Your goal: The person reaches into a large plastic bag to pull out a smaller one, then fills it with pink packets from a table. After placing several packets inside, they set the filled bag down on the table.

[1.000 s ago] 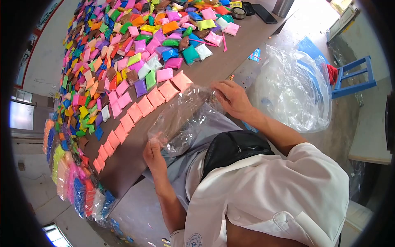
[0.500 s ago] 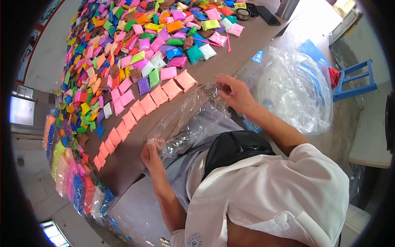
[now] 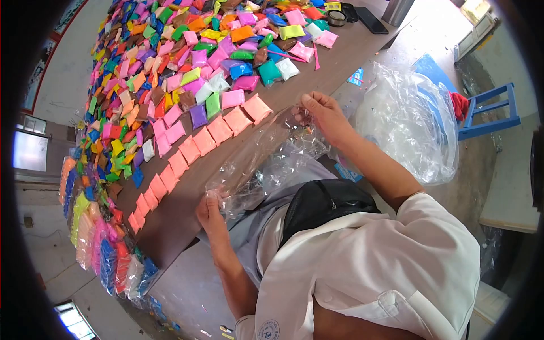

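Note:
A clear plastic bag is stretched between my two hands, over my lap and the table's near edge. My left hand pinches its lower left end, thumb against fingers. At the other end, my right hand grips the bag's upper corner between thumb and fingers. No contents can be made out through the crinkled film. Just beyond it on the brown table lies a slanting row of salmon-pink packets, several of them edge to edge. The right end of this row is close to my right hand.
A heap of small coloured packets covers the table's far side. Filled bags of packets hang at the left end. A phone, a tape roll and a metal flask stand top right. Right of me are a large clear bag and a blue stool.
My right hand has moved slightly up and right, with its thumb now on top of the bag's edge. The bag is spread wider. My left hand has barely shifted.

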Motion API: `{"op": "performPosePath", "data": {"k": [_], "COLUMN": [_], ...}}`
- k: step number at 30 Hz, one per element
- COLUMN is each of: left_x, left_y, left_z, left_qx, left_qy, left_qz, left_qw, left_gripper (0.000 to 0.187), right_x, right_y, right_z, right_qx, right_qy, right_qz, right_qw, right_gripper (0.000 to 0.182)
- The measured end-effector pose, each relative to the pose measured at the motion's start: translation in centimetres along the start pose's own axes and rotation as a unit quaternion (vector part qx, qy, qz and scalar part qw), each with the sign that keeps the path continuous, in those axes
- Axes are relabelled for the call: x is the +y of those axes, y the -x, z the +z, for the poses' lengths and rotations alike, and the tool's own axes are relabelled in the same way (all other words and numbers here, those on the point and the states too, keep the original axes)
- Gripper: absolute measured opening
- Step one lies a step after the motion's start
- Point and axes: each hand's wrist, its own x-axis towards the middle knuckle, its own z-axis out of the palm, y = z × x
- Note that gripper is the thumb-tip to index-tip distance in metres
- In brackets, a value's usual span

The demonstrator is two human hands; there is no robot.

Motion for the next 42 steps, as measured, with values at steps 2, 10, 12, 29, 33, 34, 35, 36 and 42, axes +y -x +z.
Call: {"op": "performPosePath", "data": {"k": [2, 10, 12, 29, 33, 34, 35, 36, 42], "left_x": [0.2, 2.2, 1.7, 3.7, 4.3, 4.6, 4.9, 5.1, 4.7], "left_y": [0.0, 0.1, -0.3, -0.2, 0.0, 0.0, 0.1, 0.1, 0.0], "left_z": [-0.2, 0.1, -0.2, 1.3, 2.5, 2.9, 3.3, 3.6, 3.9], "left_qx": [0.002, -0.03, -0.053, -0.125, -0.156, -0.159, -0.162, -0.166, -0.148], "left_qy": [-0.03, -0.059, -0.079, -0.27, -0.313, -0.313, -0.313, -0.313, -0.307], "left_qz": [0.0, -0.005, 0.032, 0.119, 0.145, 0.142, 0.139, 0.136, 0.136], "left_qw": [1.0, 0.998, 0.995, 0.947, 0.926, 0.925, 0.925, 0.925, 0.93], "left_gripper": [0.033, 0.024, 0.023, 0.024, 0.023, 0.024, 0.025, 0.026, 0.028], "right_x": [-0.4, -1.1, -1.6, -4.2, -3.9, -4.0, -4.0, -3.9, -3.3], "right_y": [0.2, 0.8, 0.9, -0.7, -1.5, -1.5, -1.5, -1.5, -1.4], "right_z": [0.4, 1.3, 1.5, 4.3, 4.9, 5.1, 5.0, 4.8, 4.2], "right_qx": [0.019, 0.025, 0.007, -0.105, -0.107, -0.096, -0.113, -0.129, -0.124], "right_qy": [-0.053, -0.013, -0.005, -0.005, -0.013, -0.014, -0.028, -0.042, -0.063], "right_qz": [0.029, 0.008, 0.004, 0.044, 0.05, 0.054, 0.068, 0.083, 0.092], "right_qw": [0.998, 1.0, 1.0, 0.993, 0.993, 0.994, 0.991, 0.987, 0.986], "right_gripper": [0.022, 0.022, 0.022, 0.025, 0.023, 0.023, 0.023, 0.023, 0.022]}}
